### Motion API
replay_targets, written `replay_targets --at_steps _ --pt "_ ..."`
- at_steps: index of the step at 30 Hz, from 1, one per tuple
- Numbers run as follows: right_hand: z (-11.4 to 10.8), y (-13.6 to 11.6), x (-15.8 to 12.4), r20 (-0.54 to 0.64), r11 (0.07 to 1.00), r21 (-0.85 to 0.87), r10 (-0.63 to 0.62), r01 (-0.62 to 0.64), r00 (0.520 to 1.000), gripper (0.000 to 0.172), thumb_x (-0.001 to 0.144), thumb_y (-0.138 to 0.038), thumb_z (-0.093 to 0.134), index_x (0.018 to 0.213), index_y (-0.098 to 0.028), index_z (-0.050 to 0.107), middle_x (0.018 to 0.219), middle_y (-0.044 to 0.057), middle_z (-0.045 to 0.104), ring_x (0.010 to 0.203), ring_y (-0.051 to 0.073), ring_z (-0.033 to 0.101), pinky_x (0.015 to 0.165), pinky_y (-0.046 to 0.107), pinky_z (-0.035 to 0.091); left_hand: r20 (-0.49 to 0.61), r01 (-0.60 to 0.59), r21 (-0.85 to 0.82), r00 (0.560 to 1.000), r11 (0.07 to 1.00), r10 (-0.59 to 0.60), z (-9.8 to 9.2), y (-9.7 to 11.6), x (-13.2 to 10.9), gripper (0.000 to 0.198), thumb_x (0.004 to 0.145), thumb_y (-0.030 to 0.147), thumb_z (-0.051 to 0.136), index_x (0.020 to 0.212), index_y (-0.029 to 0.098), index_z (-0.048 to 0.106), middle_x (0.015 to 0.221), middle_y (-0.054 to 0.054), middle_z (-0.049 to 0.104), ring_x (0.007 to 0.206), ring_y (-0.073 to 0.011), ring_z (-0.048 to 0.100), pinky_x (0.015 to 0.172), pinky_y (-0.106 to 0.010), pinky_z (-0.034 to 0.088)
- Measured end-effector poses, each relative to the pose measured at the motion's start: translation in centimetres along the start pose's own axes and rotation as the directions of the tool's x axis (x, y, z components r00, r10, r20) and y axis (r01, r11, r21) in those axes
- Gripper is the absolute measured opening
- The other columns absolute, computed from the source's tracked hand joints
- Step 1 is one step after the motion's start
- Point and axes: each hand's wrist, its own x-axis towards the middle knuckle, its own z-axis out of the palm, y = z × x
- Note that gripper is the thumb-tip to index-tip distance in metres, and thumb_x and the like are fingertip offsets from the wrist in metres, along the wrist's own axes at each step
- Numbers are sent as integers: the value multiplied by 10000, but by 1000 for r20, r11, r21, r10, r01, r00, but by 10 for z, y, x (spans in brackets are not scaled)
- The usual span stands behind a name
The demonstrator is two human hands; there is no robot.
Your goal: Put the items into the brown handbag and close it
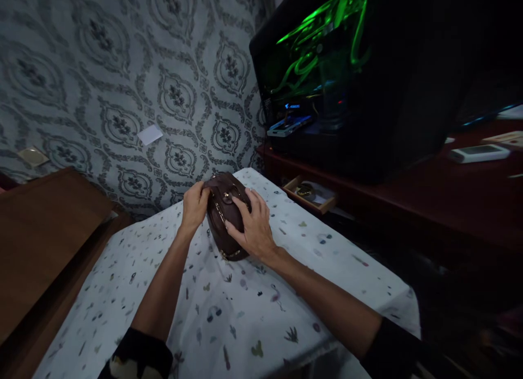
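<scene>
A dark brown handbag with gold-coloured chain trim and a small metal clasp lies on a white patterned tablecloth. At its far left end, my left hand has its fingers closed on a brown strap or flap of the bag. My right hand grips the bag's right side, its thumb near the chain and its index finger close to the clasp. Part of the right side is hidden under that hand.
The cloth-covered table stands against a patterned wall. On the right, a computer case with green lighting stands on a dark red desk. Below it a small drawer is pulled out. A brown wooden panel is at left.
</scene>
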Motion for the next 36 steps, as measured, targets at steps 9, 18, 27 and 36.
replay_targets --at_steps 9,18,27,36 --pt "-1 -3 2 3 1000 -6 13 -13 1000 552 882 -381 575 1393 -179 519 1532 191 362 1429 375 310 1147 582 330 55 -24 -36 998 999 26 -5 17 -10 251 896 257 453 661 211 529 650 11 569 644 -162 515 623 -267 346" --pt "2 3 -1 -36 990 96 106 -102 994 636 960 -480 475 1476 -117 394 1527 222 352 1418 334 351 1166 539 351 96 -31 -1 995 1000 31 -3 22 7 115 844 211 572 920 197 658 801 -10 646 719 -181 541 699 -288 403" --pt "10 6 -1 -56 947 203 264 -248 963 545 1017 -457 366 1469 -156 414 1483 194 417 1393 319 391 1146 559 377 247 -4 110 969 994 -24 16 38 28 126 834 279 639 742 192 644 719 -4 614 717 -183 528 691 -292 397" --pt "5 6 -1 -24 954 200 230 -221 973 492 1020 -432 370 1447 -206 466 1468 169 434 1373 318 410 1132 561 389 182 39 10 982 999 -40 25 35 25 181 847 268 617 690 185 581 606 38 543 607 -140 484 608 -267 347"
